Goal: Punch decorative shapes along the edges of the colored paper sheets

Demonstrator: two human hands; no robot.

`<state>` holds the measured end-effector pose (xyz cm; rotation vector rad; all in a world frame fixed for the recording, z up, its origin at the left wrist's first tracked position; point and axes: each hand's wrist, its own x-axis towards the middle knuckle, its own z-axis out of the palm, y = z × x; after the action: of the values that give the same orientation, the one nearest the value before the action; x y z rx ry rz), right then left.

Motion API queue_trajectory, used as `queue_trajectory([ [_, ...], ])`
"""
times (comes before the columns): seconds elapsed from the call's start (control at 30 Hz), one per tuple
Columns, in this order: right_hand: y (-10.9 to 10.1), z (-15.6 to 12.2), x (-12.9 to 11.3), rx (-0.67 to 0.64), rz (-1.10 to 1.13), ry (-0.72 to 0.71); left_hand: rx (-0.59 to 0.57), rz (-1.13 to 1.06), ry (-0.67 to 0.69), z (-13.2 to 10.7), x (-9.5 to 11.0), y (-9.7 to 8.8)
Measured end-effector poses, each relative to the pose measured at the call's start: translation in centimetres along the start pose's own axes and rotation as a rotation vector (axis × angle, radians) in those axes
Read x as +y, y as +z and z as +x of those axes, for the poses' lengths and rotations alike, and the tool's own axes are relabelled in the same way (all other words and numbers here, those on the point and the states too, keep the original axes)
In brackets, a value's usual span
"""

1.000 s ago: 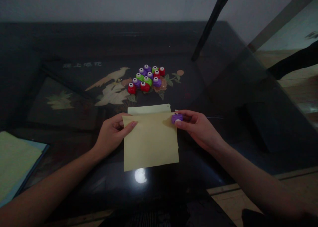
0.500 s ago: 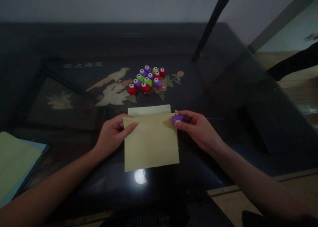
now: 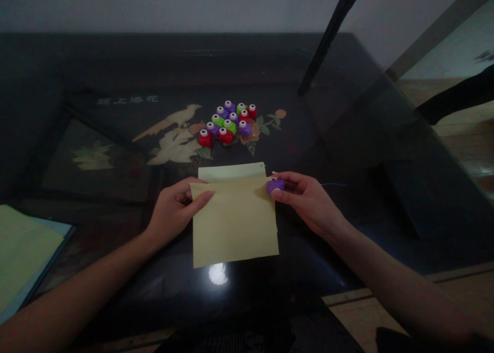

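Two bare hands meet over a glossy dark table (image 3: 320,142) as we look down. Nearest us, a plain yellow sheet (image 3: 235,229) faces us in the middle, tilted up off the tabletop. At our left, other yellow paper (image 3: 27,250) lies on a blue folder (image 3: 27,294). Our left hand (image 3: 174,205) pinches the sheet's upper left corner, thumb in front. Our right hand (image 3: 309,199) grips a small purple punch (image 3: 275,185) at the upper right corner; we cannot tell whether the paper sits inside it. Just beyond shows a paler sheet (image 3: 231,171). Farther off, twelve red, green and purple punches (image 3: 230,126) cluster beside an inlaid bird (image 3: 175,119). Behind the table we see a pale wall (image 3: 154,8).
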<state>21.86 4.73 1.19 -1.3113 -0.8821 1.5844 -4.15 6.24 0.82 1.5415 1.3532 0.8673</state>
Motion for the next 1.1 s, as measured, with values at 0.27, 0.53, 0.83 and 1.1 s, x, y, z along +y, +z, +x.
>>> queue_trajectory([
  [0.27, 0.0, 0.1, -0.2, -0.017, 0.058, 0.025, 0.005, 0.052, 0.047, 0.0, 0.2, 0.0],
  [0.53, 0.1, -0.5, -1.1, -0.048, 0.038, 0.023, 0.005, 0.054, 0.106, -0.1, 0.0, -0.2],
  [0.83, -0.2, -0.4, -0.8, -0.055, -0.037, -0.023, 0.028, 0.134, 0.12, -0.3, 0.2, -0.4],
  [1.1, -0.4, -0.2, -0.5, -0.057, -0.099, -0.067, 0.029, 0.163, 0.085, -0.3, 0.2, -0.4],
])
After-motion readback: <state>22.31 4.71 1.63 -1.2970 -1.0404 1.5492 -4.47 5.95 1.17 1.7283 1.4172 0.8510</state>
